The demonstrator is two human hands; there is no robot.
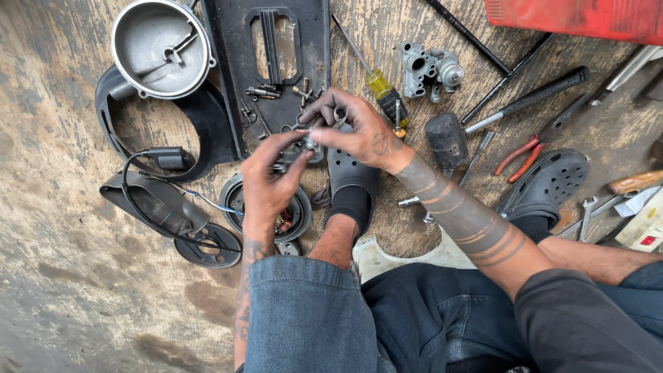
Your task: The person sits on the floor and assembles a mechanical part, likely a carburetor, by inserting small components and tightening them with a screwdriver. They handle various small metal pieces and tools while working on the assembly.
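Both gripping one small metal part [306, 145] above the black tray [228, 83] — left hand [266, 181] pinching from below, right hand [359, 135] from above, perhaps also holding a short sleeve [340, 114] — screwdriver [376, 79] just beside.

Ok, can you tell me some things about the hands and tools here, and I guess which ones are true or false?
1. Both hands hold one small metal part together. True: the left hand and right hand meet on the small metal part.
2. The screwdriver has a blue handle. False: the screwdriver has a yellow handle.
3. The pliers have red grips. True: the pliers lie to the right.
4. The round metal bowl sits at bottom right. False: the round metal bowl is at top left.
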